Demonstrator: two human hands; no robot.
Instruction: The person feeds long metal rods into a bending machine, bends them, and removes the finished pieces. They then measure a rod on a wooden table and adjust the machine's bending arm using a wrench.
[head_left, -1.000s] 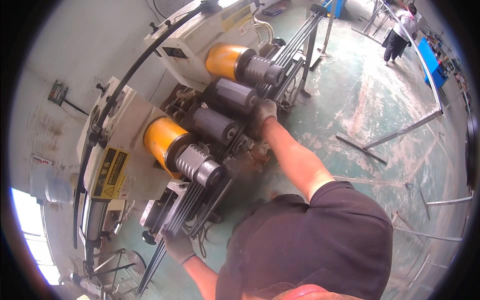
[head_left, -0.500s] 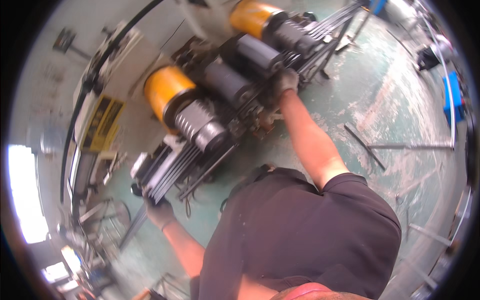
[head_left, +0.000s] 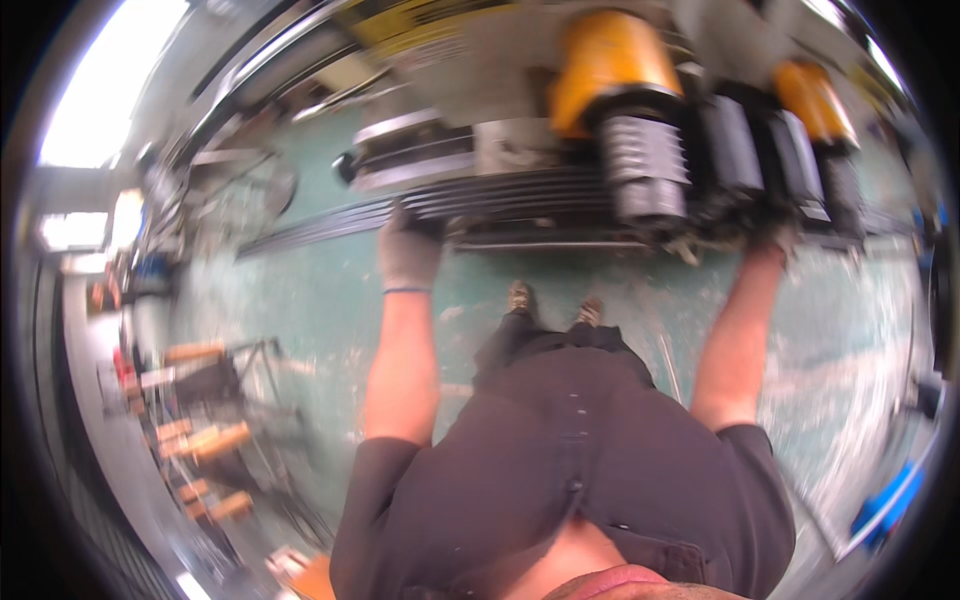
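Observation:
Several long dark metal bars (head_left: pixel 520 197) lie side by side through a machine with orange cylindrical motors (head_left: pixel 618 65) and ribbed grey housings (head_left: pixel 645 165). My left hand (head_left: pixel 408 252), in a pale grey glove, is closed on the near edge of the bars, left of the machine. At the machine's right part, my right hand (head_left: pixel 772 242) reaches up to its near side, below the dark grey blocks (head_left: pixel 735 145). The fingers of that hand are hidden and smeared by motion.
A second orange motor (head_left: pixel 815 100) sits farther right. To the left stands a rack with wooden pieces (head_left: pixel 215 440). A wheel-like round frame (head_left: pixel 270 185) is at the far left. A blue object (head_left: pixel 888 505) lies at the lower right on the green floor (head_left: pixel 480 350).
My view has swung round to the left, so the bars now run nearly level across it. Both hands stay at the bars and machine.

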